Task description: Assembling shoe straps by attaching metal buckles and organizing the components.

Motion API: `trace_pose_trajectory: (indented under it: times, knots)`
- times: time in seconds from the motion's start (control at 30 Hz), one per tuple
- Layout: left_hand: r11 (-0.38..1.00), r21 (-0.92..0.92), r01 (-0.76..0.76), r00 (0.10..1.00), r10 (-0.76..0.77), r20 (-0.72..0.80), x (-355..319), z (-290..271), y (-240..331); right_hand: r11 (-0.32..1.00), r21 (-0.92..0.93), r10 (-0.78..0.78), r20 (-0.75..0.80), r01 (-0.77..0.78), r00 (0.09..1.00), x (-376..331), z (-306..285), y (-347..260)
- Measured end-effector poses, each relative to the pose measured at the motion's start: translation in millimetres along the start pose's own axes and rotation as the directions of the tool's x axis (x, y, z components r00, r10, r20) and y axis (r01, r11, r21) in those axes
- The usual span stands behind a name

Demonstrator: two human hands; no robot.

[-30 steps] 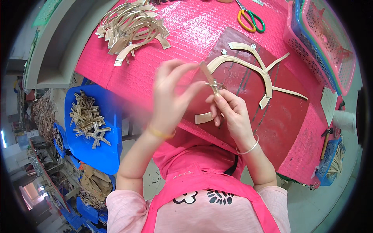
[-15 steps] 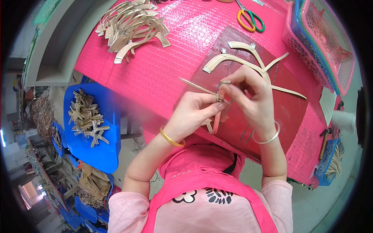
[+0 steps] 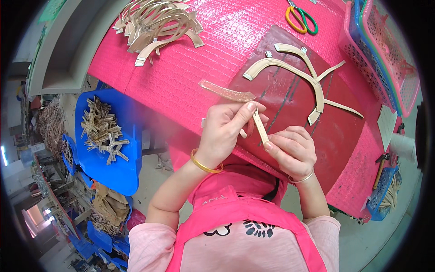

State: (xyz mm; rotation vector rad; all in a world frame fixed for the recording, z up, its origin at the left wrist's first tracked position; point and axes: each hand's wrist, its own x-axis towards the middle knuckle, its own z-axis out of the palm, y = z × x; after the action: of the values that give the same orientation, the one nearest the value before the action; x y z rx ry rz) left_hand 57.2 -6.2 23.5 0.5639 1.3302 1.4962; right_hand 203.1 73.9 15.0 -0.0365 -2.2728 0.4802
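Note:
My left hand pinches a sandal-like strap near a small buckle, thumb on top. A shiny pinkish-gold length of strap sticks out beyond the fingers to the far left. Below the thumb a narrow beige strap end with holes runs toward my right hand, whose thumb and fingers are closed on its tip. Part of the strap is hidden behind my left fingers. Beyond my hands, branched beige straps with small metal buckles lie on a dark red mat.
A heap of beige straps lies at the far left of the pink-covered table. Scissors with yellow and green handles and stacked plastic baskets are at the far right. Left of the table, a blue chair carries star-shaped strap pieces.
My right hand has moved down and nearer, drawing out the beige strap end. My left thumb has shifted up, and the pinkish-gold length has turned its broad face up.

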Motion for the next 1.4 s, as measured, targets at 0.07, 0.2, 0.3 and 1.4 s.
trace_pose_trajectory:
  times: [0.07,0.2,0.3,1.4]
  knots:
    - [1.0,-0.017,0.017,0.999,-0.017,0.034,-1,-2,3,0.999,0.038,0.017,-0.017,-0.016,1.0,-1,0,1]
    - [0.998,0.052,-0.04,0.998,0.037,0.056,-1,-2,3,0.924,0.265,0.31,-0.099,-0.275,0.946,4,9,-4]
    - [0.961,0.159,-0.224,0.972,0.21,0.101,-4,0,3,0.894,0.268,0.397,-0.102,-0.36,0.912,23,12,-6]
    - [0.458,0.708,-0.537,0.72,0.687,0.102,-16,-11,5,0.172,0.824,0.796,0.207,-0.541,0.569,41,25,-10]
